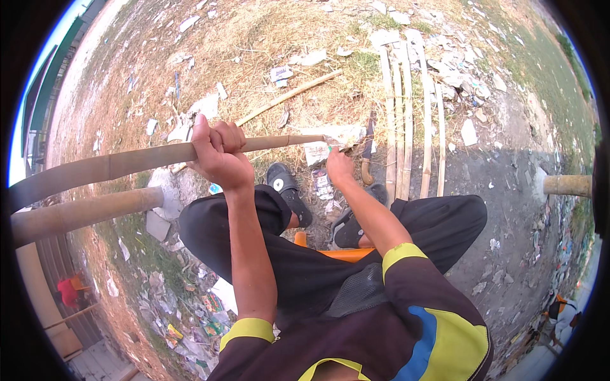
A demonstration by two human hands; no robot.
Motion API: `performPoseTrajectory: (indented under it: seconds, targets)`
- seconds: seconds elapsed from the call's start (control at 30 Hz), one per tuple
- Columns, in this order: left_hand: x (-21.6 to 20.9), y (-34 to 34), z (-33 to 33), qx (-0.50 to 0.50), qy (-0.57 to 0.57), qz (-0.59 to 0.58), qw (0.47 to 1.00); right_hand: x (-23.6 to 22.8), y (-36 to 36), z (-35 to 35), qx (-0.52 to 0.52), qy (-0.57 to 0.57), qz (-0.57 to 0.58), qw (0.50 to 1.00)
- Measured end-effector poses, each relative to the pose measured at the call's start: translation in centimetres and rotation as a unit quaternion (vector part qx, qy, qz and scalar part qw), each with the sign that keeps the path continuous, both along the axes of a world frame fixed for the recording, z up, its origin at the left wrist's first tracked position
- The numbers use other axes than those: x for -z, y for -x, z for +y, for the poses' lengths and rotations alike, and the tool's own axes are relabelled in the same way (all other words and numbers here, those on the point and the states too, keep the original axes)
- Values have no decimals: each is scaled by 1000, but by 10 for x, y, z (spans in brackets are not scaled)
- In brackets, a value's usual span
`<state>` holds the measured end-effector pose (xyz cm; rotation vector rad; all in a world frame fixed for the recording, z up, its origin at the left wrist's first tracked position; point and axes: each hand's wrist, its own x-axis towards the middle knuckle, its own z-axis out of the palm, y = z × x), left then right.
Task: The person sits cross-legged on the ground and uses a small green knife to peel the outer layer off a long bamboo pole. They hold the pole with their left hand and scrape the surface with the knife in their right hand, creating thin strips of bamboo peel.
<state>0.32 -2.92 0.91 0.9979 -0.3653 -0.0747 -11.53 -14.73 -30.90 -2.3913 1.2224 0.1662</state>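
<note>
My left hand is closed in a fist, thumb up, around a long bamboo strip. The strip runs from the left rim, past my fist, to a narrow end in front of my right hand. My right hand is closed on a small green-handled tool at that end; its working part is too small to make out. Just right of it, a long dark blade with a curved brown wooden handle lies on the ground. Pale scraps lie under the strip's end.
Several split bamboo strips lie side by side ahead on the right. Another bamboo piece rests on dry grass. Thick bamboo poles stand at left and right. Beneath me is an orange seat. Litter covers the ground.
</note>
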Motion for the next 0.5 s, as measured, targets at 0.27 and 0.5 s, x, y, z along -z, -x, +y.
performPoseTrajectory:
  seconds: [0.27, 0.5]
  targets:
    - [-4, 8, 3, -86, 10, 16, 996, -147, 11, 24, -11, -219, -214, 952]
    - [-6, 14, 2, -64, 24, 8, 998, -181, 4, 47, -74, -169, -236, 954]
